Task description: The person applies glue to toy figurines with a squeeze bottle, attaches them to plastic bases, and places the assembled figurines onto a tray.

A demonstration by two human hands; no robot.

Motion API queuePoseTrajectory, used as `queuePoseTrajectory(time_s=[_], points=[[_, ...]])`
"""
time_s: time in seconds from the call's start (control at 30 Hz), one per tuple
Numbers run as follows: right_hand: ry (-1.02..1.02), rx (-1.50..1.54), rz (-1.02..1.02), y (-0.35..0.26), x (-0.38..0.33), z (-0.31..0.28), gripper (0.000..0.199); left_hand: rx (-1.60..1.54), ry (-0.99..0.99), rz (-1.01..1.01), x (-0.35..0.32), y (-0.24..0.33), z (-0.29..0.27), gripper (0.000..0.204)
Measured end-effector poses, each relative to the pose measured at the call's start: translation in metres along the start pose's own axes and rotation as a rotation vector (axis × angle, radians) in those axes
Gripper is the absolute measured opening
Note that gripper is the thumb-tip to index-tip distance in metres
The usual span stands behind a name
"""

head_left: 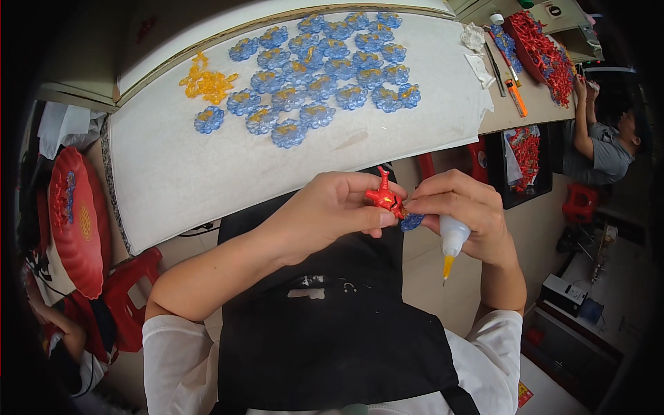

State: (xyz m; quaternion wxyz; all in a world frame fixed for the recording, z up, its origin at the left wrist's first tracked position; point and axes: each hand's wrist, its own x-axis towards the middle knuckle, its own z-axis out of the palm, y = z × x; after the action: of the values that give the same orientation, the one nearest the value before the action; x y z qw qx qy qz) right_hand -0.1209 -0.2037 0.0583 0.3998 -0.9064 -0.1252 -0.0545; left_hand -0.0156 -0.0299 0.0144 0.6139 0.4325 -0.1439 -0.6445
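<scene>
Holding one small red flower piece (pixel 384 198) in a tight finger grip, the left hand (pixel 325 211) sits just below the white table (pixel 180 173). Right beside it, the right hand (pixel 462 207) pinches one blue flower piece (pixel 411 221) against the red one, and its grip is also closed around one white glue bottle (pixel 452 238) with a yellow tip pointing down. Up on the table lie one yellow pile (pixel 206 83), then about thirty blue flowers (pixel 325 69).

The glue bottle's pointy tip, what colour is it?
Yellow-orange. The glue bottle has a white body and hangs tip-down from the right hand; the head view shows it.
</scene>
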Motion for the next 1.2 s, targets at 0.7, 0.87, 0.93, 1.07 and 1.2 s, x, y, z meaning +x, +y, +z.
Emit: queuePoseTrajectory(time_s=[0.7,0.87,0.93,1.07,1.2], points=[[0.086,-0.203,-0.155,-0.003,0.002,0.012,0.026,-0.085,0.104,0.159,-0.006,-0.005,0.003,0.029],[0.057,-0.205,-0.194,0.0,0.001,0.012,0.024,0.009,0.086,0.124,-0.004,-0.002,0.0,0.029],[0.051,-0.214,-0.206,0.001,0.0,0.013,0.023,0.05,0.097,0.111,-0.003,-0.001,0.0,0.029],[0.073,-0.263,-0.216,0.002,-0.002,0.016,0.023,0.029,0.117,0.1,-0.002,-0.002,0.001,0.029],[0.081,-0.229,-0.2,0.001,0.0,0.016,0.024,-0.02,0.105,0.091,-0.002,-0.003,0.0,0.028]])
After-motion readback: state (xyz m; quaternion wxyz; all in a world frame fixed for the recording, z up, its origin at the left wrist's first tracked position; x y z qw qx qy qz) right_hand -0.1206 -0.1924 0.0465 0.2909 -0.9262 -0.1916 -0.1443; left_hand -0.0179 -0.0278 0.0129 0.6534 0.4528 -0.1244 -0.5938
